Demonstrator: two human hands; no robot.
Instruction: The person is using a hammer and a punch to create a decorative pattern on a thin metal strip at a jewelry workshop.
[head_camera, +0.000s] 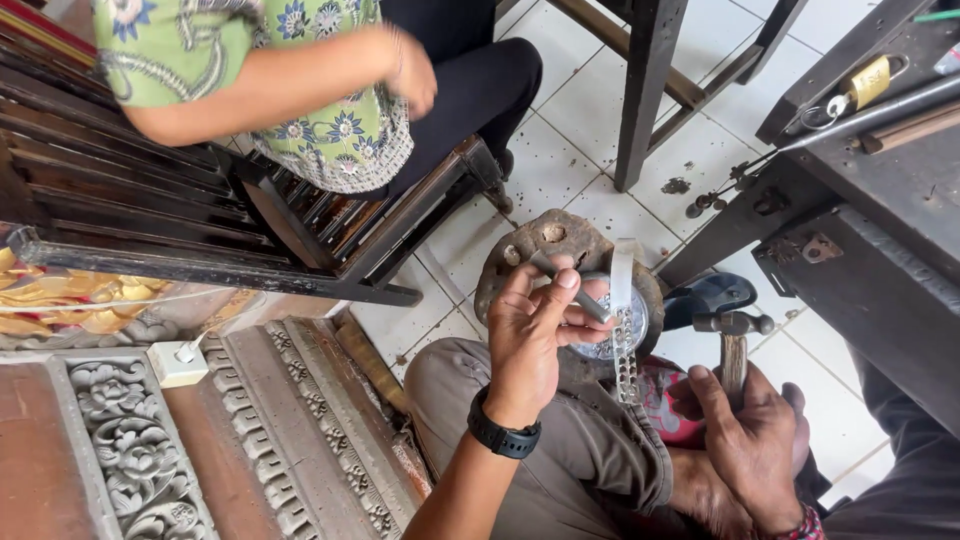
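1. Left hand (528, 335): forearm rises from the lower frame, black wristwatch (503, 437) on the wrist, palm turned away from the camera. The fingers (552, 290) pinch a slim metal punch (570, 288), tilted, its tip on the perforated metal strip (625, 320).
2. The strip lies across a round wooden block (545, 245), which stands on the tiled floor (590, 100) just ahead of the person's knees; one end curls upward.
3. Right hand (752, 440): low, over the right thigh, fingers wrapped tight around the handle of a hammer (733, 335), head raised just beside the block.
4. Another person sits on a dark slatted bench (150, 210), upper left.
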